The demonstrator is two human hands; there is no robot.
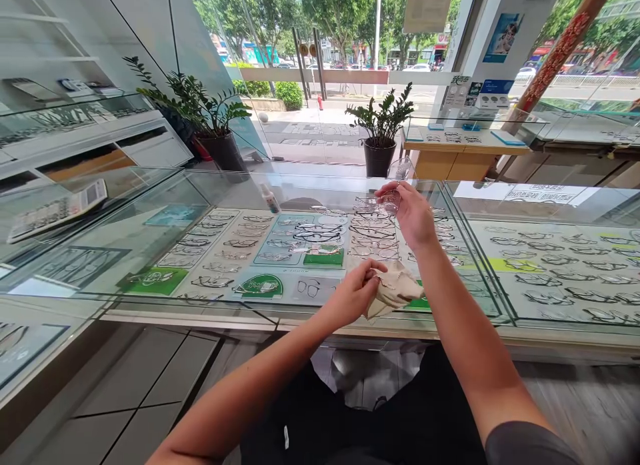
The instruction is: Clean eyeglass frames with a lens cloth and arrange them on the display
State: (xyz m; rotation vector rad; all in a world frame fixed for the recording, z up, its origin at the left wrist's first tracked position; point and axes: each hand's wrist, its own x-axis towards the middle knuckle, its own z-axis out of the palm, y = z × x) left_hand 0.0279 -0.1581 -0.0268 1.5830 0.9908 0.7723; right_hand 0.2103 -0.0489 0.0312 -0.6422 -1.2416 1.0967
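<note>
My right hand (411,212) is raised over the glass display counter (310,305), fingers pinched on a pair of clear-framed glasses (395,185), whose lens stands up above my fingertips. Nearer to me, my left hand (354,293) is closed on a beige cleaning cloth (395,290) that rests on the counter's glass top. Under the glass lie rows of spectacle frames (320,235) on white trays with green cards.
A small spray bottle (271,200) stands on the counter at the back. A calculator (60,210) lies on the left counter. Two potted plants (379,135) stand by the glass shopfront. A second showcase (560,272) of frames adjoins on the right.
</note>
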